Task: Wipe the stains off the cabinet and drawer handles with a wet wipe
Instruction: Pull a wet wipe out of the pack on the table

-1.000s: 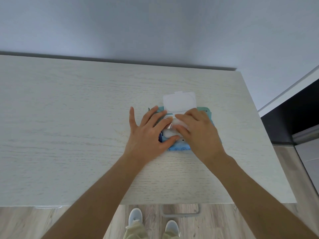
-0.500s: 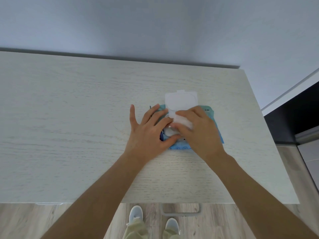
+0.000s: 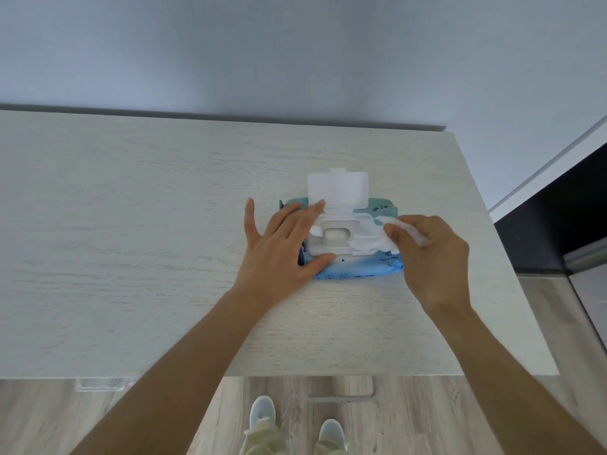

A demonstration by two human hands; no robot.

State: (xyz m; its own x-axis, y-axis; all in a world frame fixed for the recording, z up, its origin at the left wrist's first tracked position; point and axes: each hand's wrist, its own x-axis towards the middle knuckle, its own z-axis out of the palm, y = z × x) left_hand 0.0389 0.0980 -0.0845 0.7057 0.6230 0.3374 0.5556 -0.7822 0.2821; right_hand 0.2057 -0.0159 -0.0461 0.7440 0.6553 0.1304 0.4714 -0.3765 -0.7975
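Observation:
A blue pack of wet wipes [image 3: 359, 270] lies on the pale wooden cabinet top [image 3: 131, 244], its white flip lid [image 3: 338, 188] standing open. My left hand [image 3: 282, 247] lies flat on the pack's left end, fingers straight, pressing it down. My right hand [image 3: 430, 254] pinches a white wet wipe [image 3: 374, 238] that stretches from the pack's opening out to the right. Two handles [image 3: 340, 394] [image 3: 101, 385] show just below the cabinet's front edge.
A grey wall rises behind the cabinet. To the right are a dark unit [image 3: 558, 231] and wood flooring [image 3: 410, 421]. My shoes [image 3: 295, 418] stand below the front edge.
My right hand has moved right from the pack's opening, drawing a wipe out with it. My left hand stays pressed on the pack.

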